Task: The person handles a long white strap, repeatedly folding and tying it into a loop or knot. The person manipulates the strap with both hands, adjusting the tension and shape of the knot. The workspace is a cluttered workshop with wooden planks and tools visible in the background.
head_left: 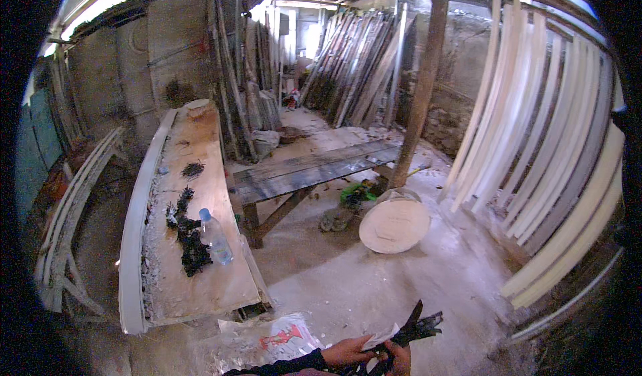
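1. Pale planks: lean along 2–3 o'clock.
2. Littered workbench: 8 o'clock, blocks that side.
3. Round disc: 4 o'clock, faint marks, unreadable.
4. White sheet: near 6 o'clock, red print, illegible.
5. Dark strips: 5 o'clock, right hand clamped on them.
6. Bottle: 8 o'clock, on workbench.
7. Pale scrap: between 5 and 6 o'clock, left hand pinching it.

On my feed the lower edge cuts off part of the right hand, which partly hides the black strips; I cannot tell what the tangled black clump is
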The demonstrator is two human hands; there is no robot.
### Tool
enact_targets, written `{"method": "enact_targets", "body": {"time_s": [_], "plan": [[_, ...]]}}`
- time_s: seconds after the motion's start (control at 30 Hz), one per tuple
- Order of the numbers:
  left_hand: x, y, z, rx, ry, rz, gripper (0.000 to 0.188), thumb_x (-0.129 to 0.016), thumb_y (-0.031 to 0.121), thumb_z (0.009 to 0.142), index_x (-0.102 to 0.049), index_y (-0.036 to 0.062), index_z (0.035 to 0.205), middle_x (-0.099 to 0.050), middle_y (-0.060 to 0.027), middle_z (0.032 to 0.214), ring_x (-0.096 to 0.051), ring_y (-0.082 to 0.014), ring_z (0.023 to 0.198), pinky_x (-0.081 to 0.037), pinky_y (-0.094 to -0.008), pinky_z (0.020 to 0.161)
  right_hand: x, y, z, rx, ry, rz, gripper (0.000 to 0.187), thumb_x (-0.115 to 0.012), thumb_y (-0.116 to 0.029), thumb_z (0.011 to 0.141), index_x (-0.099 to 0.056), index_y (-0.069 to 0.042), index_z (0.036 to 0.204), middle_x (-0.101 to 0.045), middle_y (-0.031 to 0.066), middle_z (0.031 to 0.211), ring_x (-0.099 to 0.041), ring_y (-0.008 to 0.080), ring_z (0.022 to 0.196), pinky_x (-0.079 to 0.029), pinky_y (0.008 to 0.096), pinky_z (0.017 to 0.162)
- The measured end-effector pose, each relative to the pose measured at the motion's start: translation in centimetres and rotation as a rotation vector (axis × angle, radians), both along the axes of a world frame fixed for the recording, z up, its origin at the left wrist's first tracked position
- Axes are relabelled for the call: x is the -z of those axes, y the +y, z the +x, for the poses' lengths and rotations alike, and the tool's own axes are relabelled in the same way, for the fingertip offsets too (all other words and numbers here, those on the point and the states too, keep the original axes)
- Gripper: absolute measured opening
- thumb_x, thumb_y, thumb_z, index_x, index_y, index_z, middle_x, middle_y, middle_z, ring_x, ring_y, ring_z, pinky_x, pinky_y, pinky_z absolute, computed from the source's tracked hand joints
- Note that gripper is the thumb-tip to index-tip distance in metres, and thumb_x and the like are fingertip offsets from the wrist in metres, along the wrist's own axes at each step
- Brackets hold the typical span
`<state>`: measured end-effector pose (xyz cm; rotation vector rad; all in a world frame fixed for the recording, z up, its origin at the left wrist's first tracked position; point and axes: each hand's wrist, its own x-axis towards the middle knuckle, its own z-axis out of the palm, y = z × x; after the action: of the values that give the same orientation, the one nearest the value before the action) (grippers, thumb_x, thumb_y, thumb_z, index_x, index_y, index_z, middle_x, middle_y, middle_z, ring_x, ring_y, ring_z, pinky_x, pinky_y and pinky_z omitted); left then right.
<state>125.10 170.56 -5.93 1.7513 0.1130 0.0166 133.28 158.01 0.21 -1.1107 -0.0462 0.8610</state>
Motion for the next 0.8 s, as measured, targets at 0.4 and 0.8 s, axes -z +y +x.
{"method": "enact_targets", "body": {"time_s": [0.4, 0.8], "plan": [[-3.6, 11.9, 14.2, -0.604, 0.232, 0.006, 0.051, -0.050, 0.032, 0.084, -0.033, 0.0043, 0.123, -0.058, -0.0149, 0.082, -0.058, -0.0246, 0.070, -0.045, -0.0323, 0.065, -1.2, 19.7, 20.7, -0.737, 0.044, 0.019, 0.010, -0.052, -0.005, 0.073, -0.052, 0.000, 0.082, -0.053, 0.0057, 0.060, -0.047, 0.0111, 0.043, -0.040, 0.0247, 0.042], [1.3, 31.0, 13.8, -0.826, 0.141, -0.073, 0.054, -0.053, 0.037, 0.082, -0.037, 0.0054, 0.123, -0.057, -0.0105, 0.096, -0.054, -0.0181, 0.086, -0.042, -0.0291, 0.076, 1.8, 41.8, 21.1, -0.980, 0.053, -0.032, 0.012, -0.052, -0.017, 0.081, -0.055, -0.005, 0.080, -0.052, 0.0012, 0.059, -0.047, 0.0082, 0.049, -0.036, 0.0202, 0.045]]}}
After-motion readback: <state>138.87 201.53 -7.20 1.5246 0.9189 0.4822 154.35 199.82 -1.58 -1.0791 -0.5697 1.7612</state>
